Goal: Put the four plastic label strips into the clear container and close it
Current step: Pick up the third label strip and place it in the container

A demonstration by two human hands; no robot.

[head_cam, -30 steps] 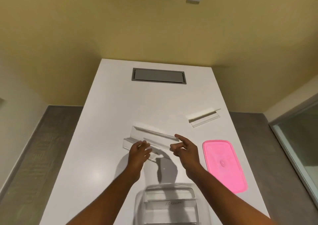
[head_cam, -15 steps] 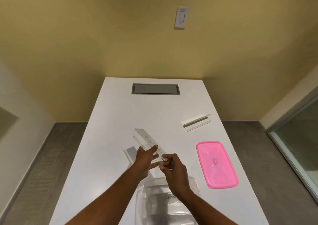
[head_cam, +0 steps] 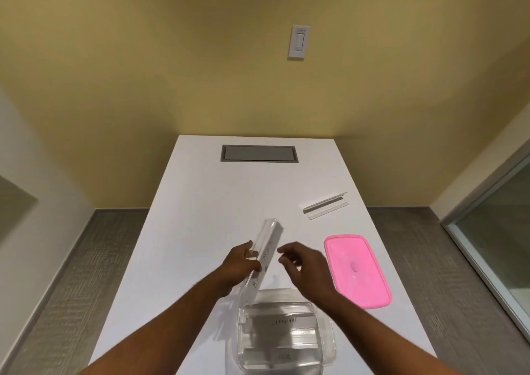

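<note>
My left hand [head_cam: 241,262] pinches the strip [head_cam: 262,260], its low end pointing at the container [head_cam: 327,343]; right hand [head_cam: 304,265] hovers loose, empty.

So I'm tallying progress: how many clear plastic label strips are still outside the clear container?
2: one clear plastic label strip held tilted in the left hand, one lying far right on the white table. Others inside the clear container overlap.

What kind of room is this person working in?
Probably an office or small meeting room: a long white table with a grey cable hatch set into its top, a light switch on a plain yellow wall, and a glass partition at the right.
</note>
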